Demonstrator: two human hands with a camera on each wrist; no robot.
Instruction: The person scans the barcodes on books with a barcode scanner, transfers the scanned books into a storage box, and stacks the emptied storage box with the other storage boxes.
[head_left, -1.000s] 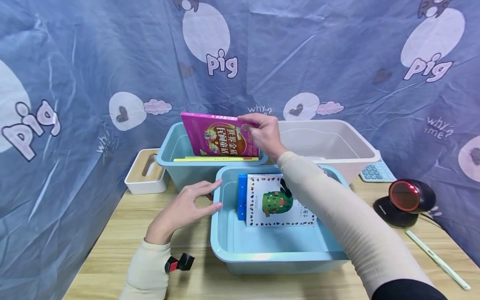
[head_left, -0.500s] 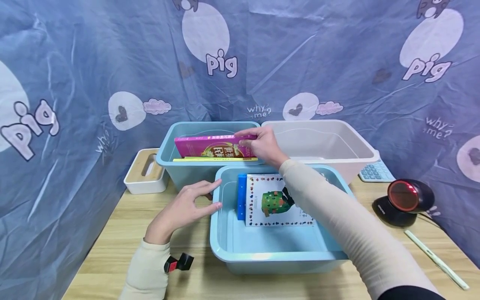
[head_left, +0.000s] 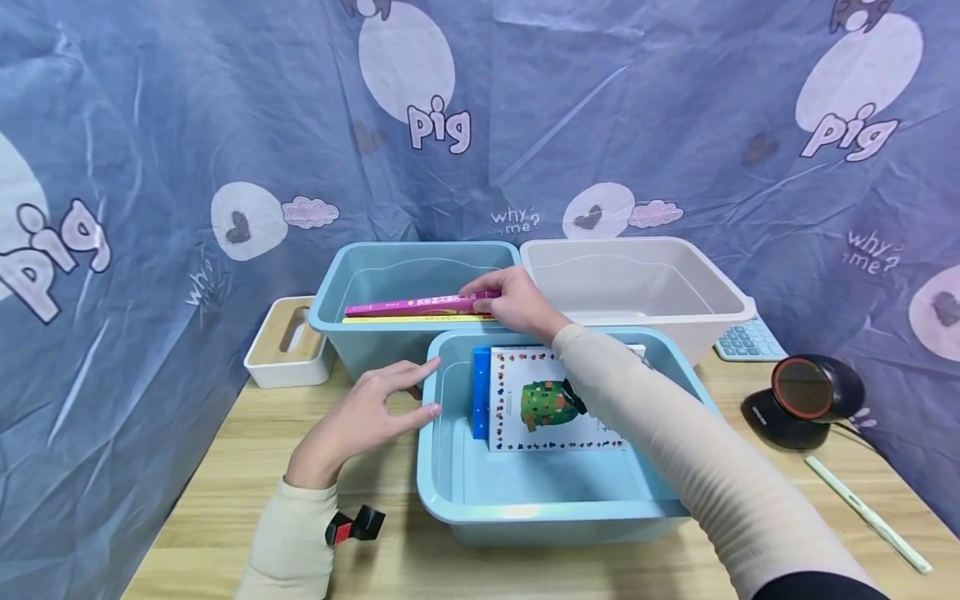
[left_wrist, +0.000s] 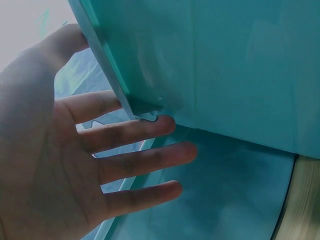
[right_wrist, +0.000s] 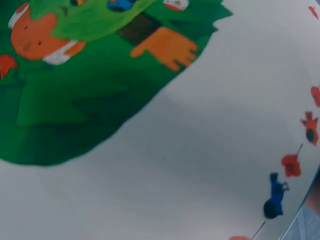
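My right hand [head_left: 516,302] pinches the right end of a pink paperback book [head_left: 397,306], its spine up. The book stands low inside the back left blue bin [head_left: 375,341], beside a thin yellow book [head_left: 408,319]. My left hand [head_left: 356,421] has its fingers spread at the left rim of the front blue bin [head_left: 540,511]. In the left wrist view, the left hand [left_wrist: 65,140] shows straight fingers around the bin's rim [left_wrist: 102,62]. Inside the front bin lies a white picture book [head_left: 510,421] over a blue one [head_left: 481,396]. Its cover [right_wrist: 165,145] fills the right wrist view.
A pale grey bin [head_left: 697,283] stands at the back right, a tissue box [head_left: 288,375] at the back left. On the right are a blue calculator [head_left: 750,342], a black scanner with a round face [head_left: 813,400] and a pale green stick [head_left: 870,515] on the wooden table [head_left: 217,492].
My right hand has lowered the pink book into the back left bin, until mostly its spine shows. The left hand stays at the rim. The scanner's red light has gone dark.
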